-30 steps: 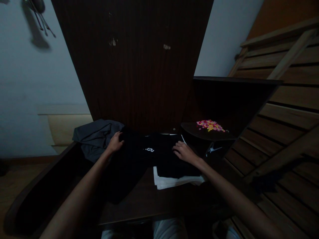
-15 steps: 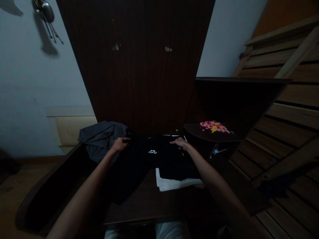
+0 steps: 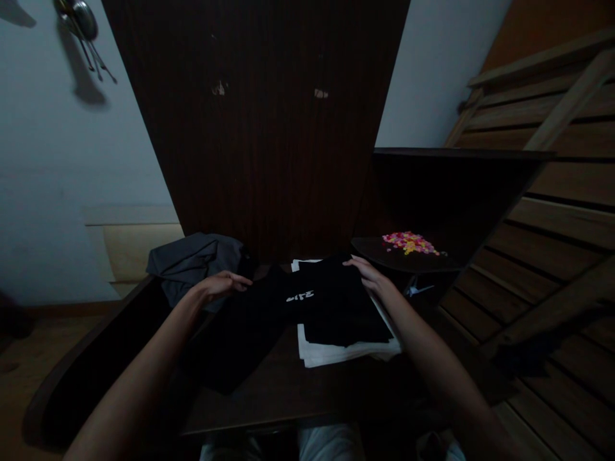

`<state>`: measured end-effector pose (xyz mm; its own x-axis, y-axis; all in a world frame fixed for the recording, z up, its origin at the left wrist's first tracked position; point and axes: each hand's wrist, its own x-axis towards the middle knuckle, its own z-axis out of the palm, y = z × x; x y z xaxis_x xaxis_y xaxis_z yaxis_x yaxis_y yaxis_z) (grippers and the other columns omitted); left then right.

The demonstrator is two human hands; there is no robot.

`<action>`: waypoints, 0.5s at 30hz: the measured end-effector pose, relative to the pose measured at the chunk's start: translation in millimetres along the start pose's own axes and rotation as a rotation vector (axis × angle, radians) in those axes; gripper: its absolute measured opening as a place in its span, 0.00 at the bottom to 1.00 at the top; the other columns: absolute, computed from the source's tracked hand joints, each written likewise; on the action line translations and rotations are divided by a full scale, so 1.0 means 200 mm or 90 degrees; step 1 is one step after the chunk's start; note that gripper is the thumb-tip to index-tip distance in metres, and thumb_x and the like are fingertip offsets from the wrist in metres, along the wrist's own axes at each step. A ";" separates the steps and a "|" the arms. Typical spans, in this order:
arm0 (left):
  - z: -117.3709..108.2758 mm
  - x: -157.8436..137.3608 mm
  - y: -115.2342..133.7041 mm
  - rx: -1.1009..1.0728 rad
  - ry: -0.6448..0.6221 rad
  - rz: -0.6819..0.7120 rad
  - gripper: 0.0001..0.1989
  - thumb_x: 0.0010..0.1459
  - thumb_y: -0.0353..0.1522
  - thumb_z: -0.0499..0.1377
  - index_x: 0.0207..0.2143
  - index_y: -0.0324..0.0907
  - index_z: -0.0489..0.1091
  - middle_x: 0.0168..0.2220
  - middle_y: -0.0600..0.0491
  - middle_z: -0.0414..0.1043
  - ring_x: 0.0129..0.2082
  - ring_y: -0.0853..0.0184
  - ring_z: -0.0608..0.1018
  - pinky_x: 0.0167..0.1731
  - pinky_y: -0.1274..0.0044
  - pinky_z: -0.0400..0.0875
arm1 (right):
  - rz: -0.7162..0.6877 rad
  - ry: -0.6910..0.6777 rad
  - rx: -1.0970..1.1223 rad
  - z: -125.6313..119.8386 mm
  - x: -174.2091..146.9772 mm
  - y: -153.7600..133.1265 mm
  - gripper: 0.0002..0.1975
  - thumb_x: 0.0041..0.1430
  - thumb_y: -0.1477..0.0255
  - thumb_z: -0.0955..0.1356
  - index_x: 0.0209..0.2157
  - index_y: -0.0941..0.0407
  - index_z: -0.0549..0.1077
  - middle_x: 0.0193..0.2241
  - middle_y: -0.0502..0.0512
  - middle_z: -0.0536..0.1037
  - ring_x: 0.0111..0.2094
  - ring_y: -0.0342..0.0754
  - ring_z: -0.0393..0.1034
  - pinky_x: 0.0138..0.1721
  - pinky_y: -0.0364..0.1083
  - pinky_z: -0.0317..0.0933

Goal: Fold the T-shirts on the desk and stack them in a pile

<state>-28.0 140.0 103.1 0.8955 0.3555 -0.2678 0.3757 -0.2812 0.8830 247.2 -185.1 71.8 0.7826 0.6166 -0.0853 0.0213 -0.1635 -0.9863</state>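
Note:
A black garment (image 3: 331, 307) with a white print lies across the dark tabletop, its right part over folded white cloth (image 3: 331, 356). My left hand (image 3: 223, 285) pinches the garment's upper left side, thumb and fingers closed on the fabric. At its upper right edge, my right hand (image 3: 366, 271) grips the black fabric too. The garment's left part droops toward the front of the table. It is dark, so its exact kind and its folds are hard to make out.
A crumpled grey cloth (image 3: 196, 262) lies at the back left, beside my left hand. Small pink and yellow pieces (image 3: 410, 242) are heaped on a corner shelf (image 3: 369, 251) at right. A slatted wooden frame (image 3: 567, 224) leans farther right. A dark panel (image 3: 269, 141) stands behind the table.
Both hands have moved slightly apart, the left one leftward and lower, the right one rightward. The black garment is drawn flatter, its print shows wider, and more of the white cloth is uncovered.

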 end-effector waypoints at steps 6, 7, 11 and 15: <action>0.01 0.01 0.01 -0.012 0.156 0.138 0.32 0.48 0.34 0.58 0.58 0.39 0.67 0.28 0.53 0.77 0.24 0.68 0.76 0.24 0.79 0.68 | -0.107 0.078 0.003 -0.04 0.01 -0.10 0.13 0.53 0.65 0.68 0.40 0.51 0.68 0.36 0.53 0.78 0.41 0.49 0.73 0.39 0.43 0.67; 0.01 0.04 0.01 -0.009 0.200 0.152 0.34 0.50 0.34 0.58 0.61 0.39 0.64 0.29 0.52 0.78 0.25 0.67 0.77 0.24 0.78 0.69 | -0.119 0.104 -0.010 -0.03 0.04 -0.10 0.12 0.54 0.64 0.68 0.40 0.51 0.68 0.35 0.54 0.78 0.40 0.49 0.73 0.38 0.43 0.67; 0.02 0.22 -0.04 0.223 0.314 0.140 0.34 0.49 0.31 0.56 0.61 0.34 0.62 0.48 0.42 0.76 0.43 0.58 0.80 0.41 0.71 0.75 | -0.030 0.165 -0.137 0.04 0.16 -0.05 0.08 0.53 0.65 0.69 0.32 0.53 0.67 0.24 0.50 0.72 0.29 0.46 0.69 0.26 0.41 0.62; 0.10 0.33 -0.17 0.400 0.285 0.149 0.31 0.39 0.27 0.57 0.51 0.35 0.73 0.55 0.41 0.72 0.53 0.54 0.75 0.54 0.71 0.69 | 0.049 0.167 -0.233 0.11 0.21 0.08 0.10 0.43 0.75 0.72 0.22 0.55 0.64 0.17 0.43 0.64 0.22 0.42 0.62 0.23 0.40 0.55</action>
<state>22.6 155.7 48.3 0.8370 0.5114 0.1948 0.3732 -0.7938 0.4803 267.9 -145.1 49.1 0.9204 0.3845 -0.0708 0.1394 -0.4920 -0.8594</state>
